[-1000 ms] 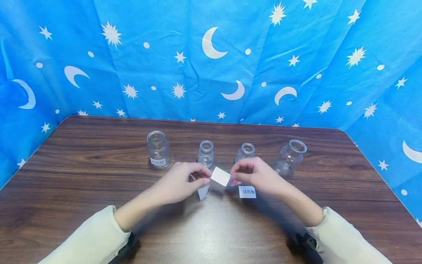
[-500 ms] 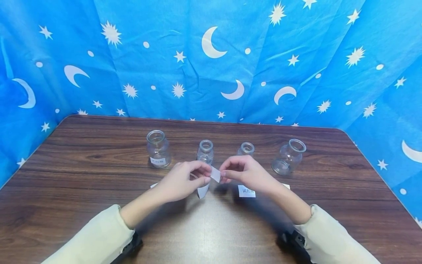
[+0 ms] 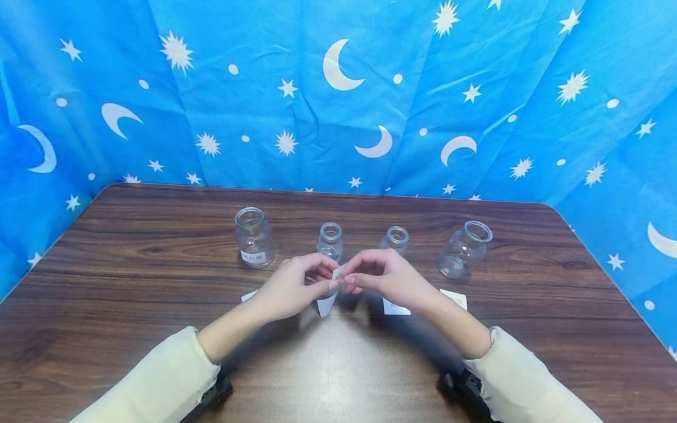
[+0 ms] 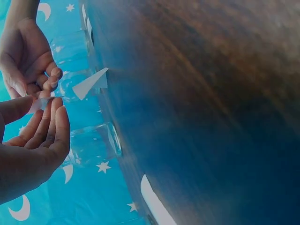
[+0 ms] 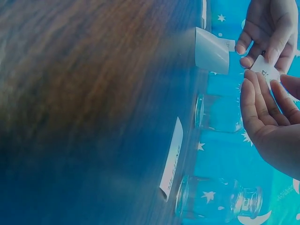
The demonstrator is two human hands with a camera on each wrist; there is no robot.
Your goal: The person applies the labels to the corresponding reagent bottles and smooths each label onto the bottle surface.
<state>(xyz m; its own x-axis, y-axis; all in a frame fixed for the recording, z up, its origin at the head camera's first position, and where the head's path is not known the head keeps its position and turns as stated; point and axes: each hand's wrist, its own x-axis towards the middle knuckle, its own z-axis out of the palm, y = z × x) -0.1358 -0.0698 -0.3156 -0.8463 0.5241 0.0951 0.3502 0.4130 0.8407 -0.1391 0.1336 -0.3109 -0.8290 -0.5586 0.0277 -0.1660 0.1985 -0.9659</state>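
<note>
A small white label (image 3: 338, 272) with printed characters is held above the table between my two hands. Finger and thumb of my left hand (image 3: 296, 288) pinch its left side. The fingertips of my right hand (image 3: 394, 279) pinch the other side, so most of the label is covered. Printing on the label (image 5: 262, 70) shows in the right wrist view. Just below my left fingertips, a bent piece of white paper (image 3: 326, 305) stands on the table. Behind the hands are two small clear glass bottles, the left one (image 3: 330, 238) and the right one (image 3: 396, 237), partly hidden.
A larger glass bottle (image 3: 254, 238) with a label on its front stands at the left. Another large bottle (image 3: 462, 252), with no label visible, stands at the right. White paper pieces lie near my forearms: one (image 3: 396, 307), another (image 3: 457, 298) and a third (image 3: 248, 295).
My right hand has moved left toward my left hand, and the label between them has turned and become mostly covered by fingers. My left hand has barely moved. The bottles stay in place.
</note>
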